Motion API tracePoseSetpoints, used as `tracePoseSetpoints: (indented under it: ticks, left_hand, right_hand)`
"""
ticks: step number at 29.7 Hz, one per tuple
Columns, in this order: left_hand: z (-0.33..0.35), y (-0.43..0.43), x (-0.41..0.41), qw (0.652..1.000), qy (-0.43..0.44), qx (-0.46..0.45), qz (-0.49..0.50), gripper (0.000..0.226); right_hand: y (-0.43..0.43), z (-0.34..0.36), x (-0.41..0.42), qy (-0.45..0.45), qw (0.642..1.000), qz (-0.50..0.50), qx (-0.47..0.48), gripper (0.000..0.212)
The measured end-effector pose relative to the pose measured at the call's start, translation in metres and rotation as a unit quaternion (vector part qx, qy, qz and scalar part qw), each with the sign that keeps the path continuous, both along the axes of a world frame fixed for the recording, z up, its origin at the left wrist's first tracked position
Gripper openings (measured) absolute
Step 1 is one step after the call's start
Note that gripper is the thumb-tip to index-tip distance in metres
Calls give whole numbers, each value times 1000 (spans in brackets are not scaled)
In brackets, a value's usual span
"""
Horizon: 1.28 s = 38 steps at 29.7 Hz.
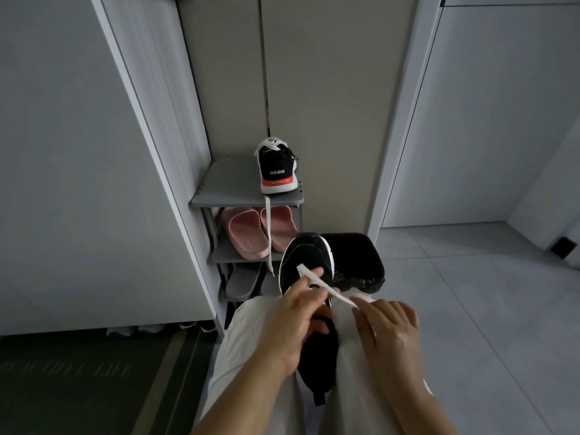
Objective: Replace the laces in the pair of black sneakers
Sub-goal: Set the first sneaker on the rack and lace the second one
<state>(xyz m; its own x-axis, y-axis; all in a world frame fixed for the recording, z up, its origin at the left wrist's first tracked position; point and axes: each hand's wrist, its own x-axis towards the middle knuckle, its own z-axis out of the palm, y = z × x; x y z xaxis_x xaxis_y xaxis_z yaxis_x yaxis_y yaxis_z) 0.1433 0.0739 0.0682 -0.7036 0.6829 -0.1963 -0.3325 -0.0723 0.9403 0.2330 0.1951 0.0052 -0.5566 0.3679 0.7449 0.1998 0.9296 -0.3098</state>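
A black sneaker (pixel 309 259) with a white sole edge lies toe-forward between my knees on my lap. My left hand (pixel 295 315) rests on its middle and pinches a flat white lace (pixel 326 288) near the eyelets. My right hand (pixel 389 331) pinches the same lace farther along, to the right of the shoe. The second black sneaker (pixel 277 167) stands heel-toward-me on the top shelf of a grey shoe rack (pixel 226 189); one white lace end (pixel 269 237) hangs from it over the shelf's front edge.
Pink slippers (pixel 248 230) sit on the rack's middle shelf and grey slippers (pixel 243 284) below. A black bag-like item (pixel 357 262) lies beyond the sneaker. A white cabinet stands at left, a dark mat (pixel 78 381) at lower left, grey floor tiles at right.
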Motion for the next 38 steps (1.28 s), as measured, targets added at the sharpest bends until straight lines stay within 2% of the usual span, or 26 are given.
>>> tracePoseSetpoints:
  ticks: [3,6,10,15,17,19,22,24,26,29,31,34,36,38]
  left_hand:
    - [6,4,-1,994,-41,91,-39,37]
    - [26,-2,-26,986,-43,160,22,37]
    - [37,-13,-50,992,38,105,51,30]
    - [42,-12,-60,986,150,49,55,15]
    - [42,-11,-58,985,166,37,37,8]
    - [41,-11,-51,987,153,46,22,12]
    - [42,-11,-40,989,119,92,-14,32]
    - [44,-11,-35,986,105,126,-42,44]
    - [50,-13,-35,983,89,154,-41,48]
    - [56,-17,-45,983,71,170,10,43]
    - [55,-21,-56,981,53,173,62,38]
    - [49,-22,-66,977,23,184,108,28]
    - [47,-19,-69,975,32,183,120,19]
    - [46,-14,-72,974,37,186,127,13]
  right_hand:
    - [2,0,-2,-14,999,-10,35,29]
    - [23,-4,9,-30,997,-74,-5,31]
    - [45,-18,25,-99,984,-124,-81,37]
    - [59,-24,37,-177,939,-183,-233,14]
    - [56,-18,35,-147,943,-155,-256,10]
    - [45,-12,25,-113,951,-68,-279,10]
    - [29,0,3,-116,966,61,-223,43]
    - [23,6,-13,-188,963,83,-176,50]
    - [24,8,-26,-239,956,48,-165,33]
    - [35,5,-25,-195,961,15,-193,7]
    - [50,3,-13,-189,955,11,-230,7]
    - [68,0,9,-242,937,-6,-253,5]
    - [78,-7,23,-237,936,-69,-250,7]
    - [84,-12,36,-248,920,-143,-268,11]
